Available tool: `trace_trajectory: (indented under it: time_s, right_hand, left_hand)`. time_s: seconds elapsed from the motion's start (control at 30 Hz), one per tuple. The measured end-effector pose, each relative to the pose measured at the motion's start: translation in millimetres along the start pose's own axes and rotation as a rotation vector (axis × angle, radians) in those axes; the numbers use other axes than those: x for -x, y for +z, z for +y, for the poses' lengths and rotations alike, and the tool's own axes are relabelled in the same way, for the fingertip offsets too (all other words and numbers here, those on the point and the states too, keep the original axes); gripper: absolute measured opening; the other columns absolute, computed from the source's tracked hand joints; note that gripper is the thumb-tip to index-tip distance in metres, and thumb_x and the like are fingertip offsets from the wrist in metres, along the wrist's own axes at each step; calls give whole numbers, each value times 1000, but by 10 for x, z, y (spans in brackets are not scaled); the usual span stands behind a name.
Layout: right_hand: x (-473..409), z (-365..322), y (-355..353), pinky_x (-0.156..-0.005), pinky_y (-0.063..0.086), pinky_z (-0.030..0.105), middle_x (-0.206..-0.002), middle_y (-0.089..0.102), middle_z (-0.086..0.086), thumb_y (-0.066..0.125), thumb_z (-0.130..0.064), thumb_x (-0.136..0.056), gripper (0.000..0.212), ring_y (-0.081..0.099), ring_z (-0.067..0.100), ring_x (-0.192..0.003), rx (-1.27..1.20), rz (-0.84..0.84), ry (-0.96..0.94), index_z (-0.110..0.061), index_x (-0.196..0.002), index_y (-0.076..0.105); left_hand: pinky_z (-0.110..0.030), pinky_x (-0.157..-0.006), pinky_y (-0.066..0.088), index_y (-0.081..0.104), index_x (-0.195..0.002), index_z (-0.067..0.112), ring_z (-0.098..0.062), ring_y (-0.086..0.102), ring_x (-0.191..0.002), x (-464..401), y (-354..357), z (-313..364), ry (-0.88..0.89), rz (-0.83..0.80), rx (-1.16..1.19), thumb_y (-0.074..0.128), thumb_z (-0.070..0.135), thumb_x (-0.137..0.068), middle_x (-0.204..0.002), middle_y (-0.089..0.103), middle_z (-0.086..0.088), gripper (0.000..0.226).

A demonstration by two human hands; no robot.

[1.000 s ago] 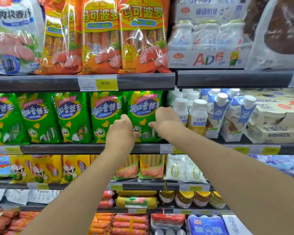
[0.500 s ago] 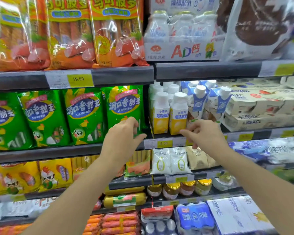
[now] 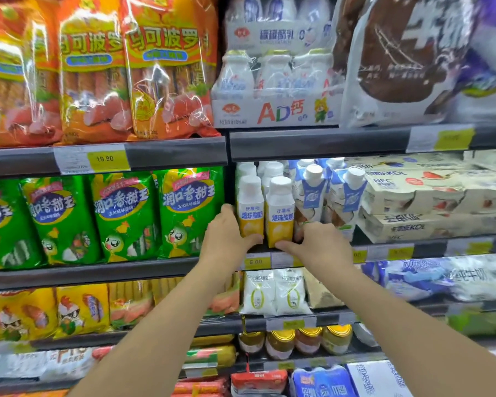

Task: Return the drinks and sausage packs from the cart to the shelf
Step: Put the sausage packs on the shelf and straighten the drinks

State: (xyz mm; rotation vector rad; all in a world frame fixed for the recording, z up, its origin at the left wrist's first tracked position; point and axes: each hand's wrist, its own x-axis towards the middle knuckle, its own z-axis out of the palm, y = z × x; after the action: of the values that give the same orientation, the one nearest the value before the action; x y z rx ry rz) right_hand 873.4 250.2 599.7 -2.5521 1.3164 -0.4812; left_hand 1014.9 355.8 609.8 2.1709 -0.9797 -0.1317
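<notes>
- Both hands have left the green sausage packs (image 3: 189,213) and shifted right to the yellow-and-white drink bottles (image 3: 265,213) at the front of the middle shelf (image 3: 327,253).
- My left hand (image 3: 226,239) now cups the left side of the left bottle, fingers loosely bent along its flank, thumb under the bottom edge.
- My right hand (image 3: 318,245) sits at the base of the right bottle, thumb stretched leftward along the bottom edge; the fingers curl behind and I cannot tell how firmly they hold.
- I see the two bottles standing upright, side by side and touching, white caps up, yellow lower halves, more of the same behind them.
- Blue-and-white cartons (image 3: 312,193) stand just right of them; the green packs hang just left, beyond the shelf divider.
</notes>
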Motion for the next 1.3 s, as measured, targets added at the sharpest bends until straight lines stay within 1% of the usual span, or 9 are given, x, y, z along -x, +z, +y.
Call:
trace_trajectory:
  time_s: [0.1, 0.23, 0.4, 0.63, 0.87, 1.03, 1.1, 1.2, 1.3]
  right_hand:
    - [-20, -31, 4, -58, 52, 30, -66, 60, -3, 60, -77, -74, 57, 66, 22, -74, 66, 37, -16, -21, -76, 68]
    - [-45, -35, 61, -66, 58, 36, -73, 66, -1, 57, -80, -72, 61, 68, 23, -76, 75, 66, -16, -21, -81, 69]
    - [-51, -19, 98, -67, 57, 36, -77, 68, 0, 59, -78, -73, 60, 68, 24, -79, 35, 62, -10, -20, -84, 68]
    - [-41, -43, 95, -67, 55, 35, -79, 66, 1, 61, -73, -76, 57, 67, 26, -80, 3, 59, 7, -16, -84, 66]
    - [-35, -64, 87, -67, 55, 36, -80, 65, 2, 63, -71, -77, 55, 67, 27, -81, -18, 50, 32, -16, -85, 65]
    - [86, 64, 77, -71, 56, 35, -87, 69, -2, 66, -71, -74, 53, 66, 21, -87, -150, 52, 43, -21, -93, 70]
    - [174, 263, 17, -71, 53, 30, -90, 72, -5, 68, -70, -73, 51, 65, 16, -89, -200, 95, 84, -24, -96, 73]
    - [218, 621, -93, -70, 57, 32, -87, 73, -8, 71, -68, -71, 49, 69, 13, -82, -256, 154, 163, -25, -96, 74]
    - [193, 841, -152, -67, 55, 34, -79, 70, -7, 75, -63, -71, 37, 70, 17, -81, -289, 171, 226, -31, -85, 65]
  left_hand:
    - [-35, -82, 49, 46, -116, 19, -23, 62, -106, -19, 18, 20, -6, 13, 8, 85, 38, -71, -114, 66, 0, 62]
    - [-47, -88, 52, 45, -112, 19, -30, 62, -108, -37, 43, 51, -3, 21, -38, 83, 46, -68, -112, 68, -4, 64]
    - [-48, -88, 52, 47, -112, 18, -31, 63, -106, -46, 41, 54, 16, 10, -53, 83, 46, -69, -110, 68, -5, 62]
    - [-43, -84, 54, 48, -112, 18, -25, 64, -100, -1, 9, 36, 7, -1, -36, 83, 41, -72, -107, 68, -1, 58]
    - [-34, -74, 49, 48, -111, 18, -23, 64, -99, 26, 11, 26, 16, 10, -25, 83, 39, -73, -107, 67, 1, 56]
    - [-38, -85, 53, 46, -123, 21, -20, 62, -105, 74, 6, -23, 3, 33, 38, 87, 37, -68, -115, 64, 4, 71]
    - [-37, -85, 54, 45, -129, 21, -18, 63, -100, 155, -25, -84, 12, 105, 50, 86, 39, -70, -113, 60, 7, 74]
    - [-27, -71, 49, 51, -114, 19, -15, 57, -79, 321, 6, -148, 167, 244, -5, 77, 39, -80, -90, 54, 8, 47]
    - [-16, -60, 40, 56, -111, 16, -5, 50, -65, 460, 186, -17, 337, 199, -74, 72, 39, -85, -74, 49, 12, 38]
